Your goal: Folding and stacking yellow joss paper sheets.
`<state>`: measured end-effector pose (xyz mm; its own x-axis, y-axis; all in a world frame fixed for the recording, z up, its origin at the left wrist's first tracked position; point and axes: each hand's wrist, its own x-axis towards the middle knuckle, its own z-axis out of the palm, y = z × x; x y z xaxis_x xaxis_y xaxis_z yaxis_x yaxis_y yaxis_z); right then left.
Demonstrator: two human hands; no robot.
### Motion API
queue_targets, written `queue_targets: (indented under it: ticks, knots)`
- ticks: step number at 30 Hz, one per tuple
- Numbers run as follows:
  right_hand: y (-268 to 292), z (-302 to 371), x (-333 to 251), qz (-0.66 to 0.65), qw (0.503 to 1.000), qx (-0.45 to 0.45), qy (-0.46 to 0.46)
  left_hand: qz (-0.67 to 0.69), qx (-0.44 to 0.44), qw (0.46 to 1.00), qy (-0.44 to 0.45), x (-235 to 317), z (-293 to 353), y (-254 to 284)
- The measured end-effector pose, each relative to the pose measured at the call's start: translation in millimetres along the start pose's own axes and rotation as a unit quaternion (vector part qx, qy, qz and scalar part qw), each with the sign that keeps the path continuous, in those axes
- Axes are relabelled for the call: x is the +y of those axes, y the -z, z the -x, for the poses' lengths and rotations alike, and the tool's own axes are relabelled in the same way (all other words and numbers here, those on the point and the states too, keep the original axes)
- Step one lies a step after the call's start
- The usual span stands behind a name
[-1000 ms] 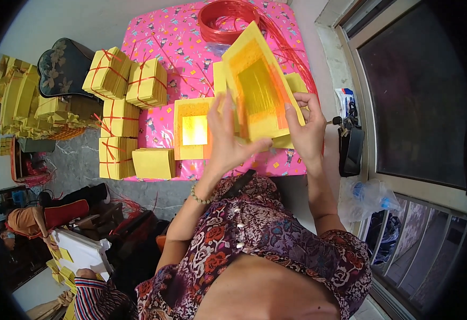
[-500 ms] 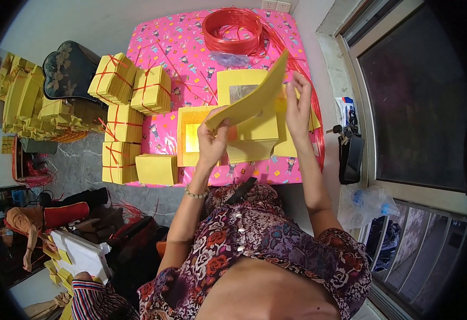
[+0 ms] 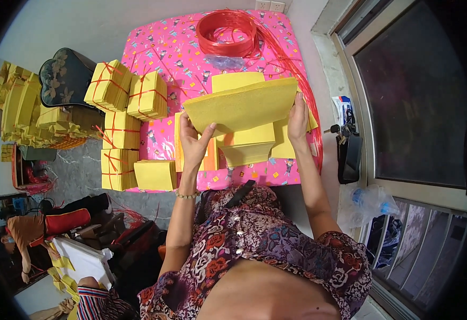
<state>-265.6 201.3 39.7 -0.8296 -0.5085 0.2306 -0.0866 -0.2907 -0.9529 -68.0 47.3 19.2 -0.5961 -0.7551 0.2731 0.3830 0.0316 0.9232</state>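
Observation:
A stack of yellow paper sheets [image 3: 244,105] is held up lengthwise between my two hands above the table. My left hand [image 3: 192,141] grips its left end, thumb on the near face. At the right end, my right hand [image 3: 298,120] is closed on the stack's edge. Beneath it stands a thick pile of yellow paper [image 3: 248,152], its front edges fanned. To the left of that pile, partly covered, lies a sheet with an orange printed panel [image 3: 210,160]. More yellow paper [image 3: 284,141] lies to the right, under my right hand.
Yellow bundles tied with red strips [image 3: 120,129] and a loose stack [image 3: 155,175] line the left of the pink patterned table [image 3: 164,40]. A red strip coil [image 3: 227,34] sits at the back. Other people work at a white table [image 3: 81,258], lower left.
The yellow stack has swung from a steep slant to nearly level. My right hand, previously apart from it, now holds its right end, and my left hand has shifted left.

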Motion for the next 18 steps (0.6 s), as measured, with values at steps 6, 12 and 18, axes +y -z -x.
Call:
queue_targets:
  ticks: [6, 12, 18]
  knots:
    - [-11, 9, 2, -0.045, 0.998, 0.040, 0.007, -0.019, 0.002, 1.000, 0.004, 9, 6, -11]
    - [0, 16, 9, 0.085, 0.995, 0.011, 0.057, -0.036, -0.003, 0.999, -0.032, 1, 7, -7]
    - [-6, 10, 0, 0.039, 0.998, 0.005, 0.046, -0.040, -0.017, 0.998, -0.040, 3, 5, -6]
